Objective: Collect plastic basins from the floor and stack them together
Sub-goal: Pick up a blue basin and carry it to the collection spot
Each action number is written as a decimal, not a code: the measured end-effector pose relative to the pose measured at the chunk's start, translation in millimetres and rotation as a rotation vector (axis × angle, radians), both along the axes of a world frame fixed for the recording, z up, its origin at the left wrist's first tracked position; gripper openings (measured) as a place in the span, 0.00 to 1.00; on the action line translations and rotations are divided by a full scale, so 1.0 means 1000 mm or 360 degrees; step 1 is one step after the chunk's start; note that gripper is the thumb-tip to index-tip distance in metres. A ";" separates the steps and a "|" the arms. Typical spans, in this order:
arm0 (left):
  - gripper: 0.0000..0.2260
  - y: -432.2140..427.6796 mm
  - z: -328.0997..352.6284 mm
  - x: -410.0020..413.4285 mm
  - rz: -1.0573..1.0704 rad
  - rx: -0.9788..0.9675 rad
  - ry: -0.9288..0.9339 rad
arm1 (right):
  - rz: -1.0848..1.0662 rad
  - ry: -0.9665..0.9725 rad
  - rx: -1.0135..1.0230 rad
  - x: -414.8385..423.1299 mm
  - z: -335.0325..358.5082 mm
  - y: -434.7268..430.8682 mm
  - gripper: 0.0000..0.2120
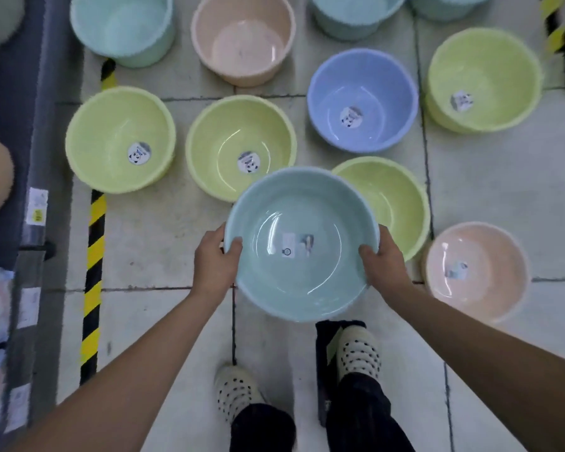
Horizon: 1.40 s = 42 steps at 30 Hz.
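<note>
Above my spotted clogs (pixel 238 393) I hold a teal basin (pixel 302 243) clear of the tiled floor (pixel 163 243), upright, its mouth toward me and a label in its bottom. My left hand (pixel 214 261) grips the rim on one side and my right hand (pixel 385 265) grips the opposite side. Each thumb is hooked over the edge into the bowl, and the other fingers are curled underneath, out of sight. I cannot tell whether another basin is nested beneath it, so I count one collected. Just behind it, partly hidden by its rim, a green basin (pixel 395 203) sits on the floor, with a pink basin (pixel 477 272) near my right hand. Farther out stand two more green ones (pixel 238 148) (pixel 119 138), then a blue basin (pixel 362 97) and another green one (pixel 483 79) at the right, which may sit inside a second. Beyond those are a pink one (pixel 243 37) and several teal ones (pixel 123 26) at the top edge. Nearly all lie apart and unstacked, so I judge the job barely begun.
</note>
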<state>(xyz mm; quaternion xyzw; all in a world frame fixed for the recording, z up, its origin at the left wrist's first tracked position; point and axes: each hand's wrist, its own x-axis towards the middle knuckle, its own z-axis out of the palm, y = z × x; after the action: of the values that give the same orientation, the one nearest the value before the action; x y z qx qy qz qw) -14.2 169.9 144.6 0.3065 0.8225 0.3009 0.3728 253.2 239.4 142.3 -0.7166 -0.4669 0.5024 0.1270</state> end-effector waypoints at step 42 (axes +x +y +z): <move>0.12 0.168 -0.142 0.436 -0.1319 -0.0314 0.0197 | -0.0950 -0.0309 -0.0479 0.395 -0.129 -0.034 0.23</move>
<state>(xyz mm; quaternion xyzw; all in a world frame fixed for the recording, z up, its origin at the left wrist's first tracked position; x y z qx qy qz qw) 421.8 338.2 3.1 0.5912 0.6756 0.0268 0.4397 648.7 204.9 12.9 -0.8766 -0.1673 0.4359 0.1164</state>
